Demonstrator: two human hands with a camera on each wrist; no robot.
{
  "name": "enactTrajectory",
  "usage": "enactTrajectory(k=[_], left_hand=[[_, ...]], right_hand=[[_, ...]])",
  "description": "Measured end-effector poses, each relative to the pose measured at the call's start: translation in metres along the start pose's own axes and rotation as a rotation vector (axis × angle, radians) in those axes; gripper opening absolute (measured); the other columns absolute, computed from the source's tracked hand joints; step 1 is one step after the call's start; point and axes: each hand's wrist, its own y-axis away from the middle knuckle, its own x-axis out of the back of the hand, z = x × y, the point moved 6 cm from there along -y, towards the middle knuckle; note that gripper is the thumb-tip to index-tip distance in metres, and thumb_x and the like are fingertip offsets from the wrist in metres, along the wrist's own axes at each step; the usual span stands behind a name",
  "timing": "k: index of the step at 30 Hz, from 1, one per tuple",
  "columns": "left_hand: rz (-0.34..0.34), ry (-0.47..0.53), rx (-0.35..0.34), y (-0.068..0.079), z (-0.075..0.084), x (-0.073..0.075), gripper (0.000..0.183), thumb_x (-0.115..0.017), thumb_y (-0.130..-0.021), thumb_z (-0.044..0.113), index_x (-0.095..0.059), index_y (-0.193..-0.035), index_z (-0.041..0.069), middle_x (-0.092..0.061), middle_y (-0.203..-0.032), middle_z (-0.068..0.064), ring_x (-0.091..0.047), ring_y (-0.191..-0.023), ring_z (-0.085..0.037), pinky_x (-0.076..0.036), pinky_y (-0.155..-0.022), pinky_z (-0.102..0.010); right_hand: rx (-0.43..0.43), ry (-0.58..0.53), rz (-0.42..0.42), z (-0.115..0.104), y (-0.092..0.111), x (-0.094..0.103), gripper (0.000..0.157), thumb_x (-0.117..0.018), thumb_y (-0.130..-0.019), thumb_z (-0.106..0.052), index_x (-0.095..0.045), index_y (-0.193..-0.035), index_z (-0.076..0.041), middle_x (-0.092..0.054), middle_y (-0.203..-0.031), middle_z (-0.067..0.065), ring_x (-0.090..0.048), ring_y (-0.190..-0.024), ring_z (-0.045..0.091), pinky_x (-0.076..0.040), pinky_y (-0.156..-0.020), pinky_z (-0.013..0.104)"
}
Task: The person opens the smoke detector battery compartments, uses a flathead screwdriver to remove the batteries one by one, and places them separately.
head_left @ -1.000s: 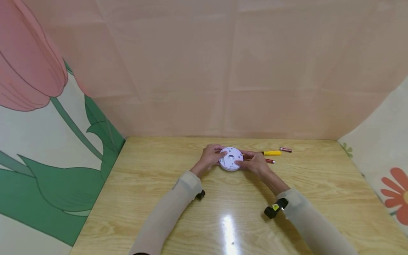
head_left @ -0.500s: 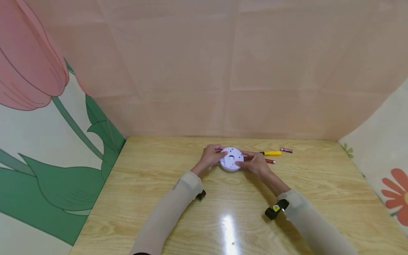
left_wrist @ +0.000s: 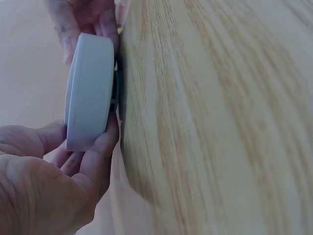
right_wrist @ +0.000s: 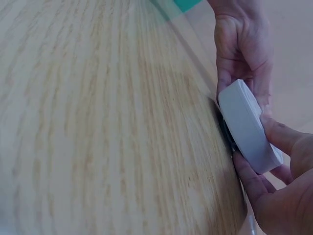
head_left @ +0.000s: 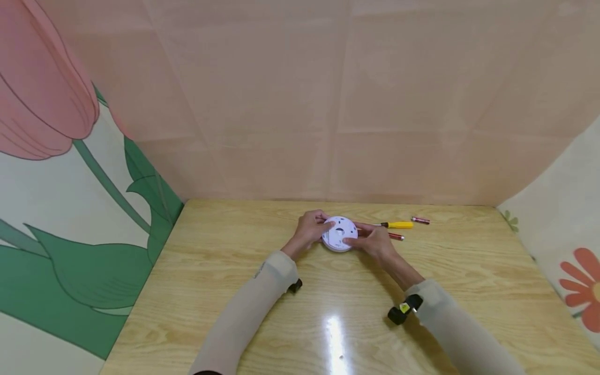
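Observation:
A round white device (head_left: 335,240), which looks like a smoke detector, is held flat side up between both hands, low over the table. Its upper face has small slots and a central hole. My left hand (head_left: 309,229) grips the left edge, thumb on top and fingers beneath. On the opposite side my right hand (head_left: 376,241) pinches it, thumb lying on the face. In the left wrist view the white side wall (left_wrist: 90,93) stands out, with a dark part under it close to the wood. The right wrist view shows the same white rim (right_wrist: 247,129) between the two hands.
Behind the right hand lies a screwdriver with a yellow handle (head_left: 400,225). A red battery (head_left: 396,236) sticks out beside that hand, and another battery (head_left: 420,220) lies further right. A pink backdrop (head_left: 262,177) rises at the back edge of the wooden table (head_left: 225,234).
The right thumb has slid slightly left across the device's face. Both hands keep their hold in nearly the same spot, and the things on the table have not moved.

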Motion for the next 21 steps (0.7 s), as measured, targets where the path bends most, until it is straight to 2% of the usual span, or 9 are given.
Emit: enactTrajectory(k=[11, 21], left_hand=[[0.017, 0.027, -0.026, 0.0001, 0.0021, -0.0004, 0.009, -0.079, -0.095, 0.005, -0.075, -0.102, 0.001, -0.08, -0.105, -0.013, -0.069, -0.074, -0.012, -0.057, -0.054, -0.023], [0.04, -0.022, -0.021, 0.0003, 0.0016, -0.0011, 0.01, -0.082, -0.094, 0.008, -0.076, -0.101, 0.003, -0.081, -0.106, -0.013, -0.07, -0.071, -0.011, -0.06, -0.056, -0.028]], right_hand=[[0.036, 0.047, 0.044, -0.0019, 0.0025, -0.0012, 0.07, -0.095, -0.081, -0.023, -0.066, -0.141, -0.003, -0.071, -0.13, 0.026, -0.069, -0.106, 0.025, -0.054, -0.076, 0.014], [0.073, 0.073, 0.064, -0.0045, 0.006, -0.0017, 0.067, -0.096, -0.08, -0.023, -0.068, -0.137, 0.0, -0.071, -0.13, 0.025, -0.071, -0.098, 0.02, -0.055, -0.074, 0.015]])
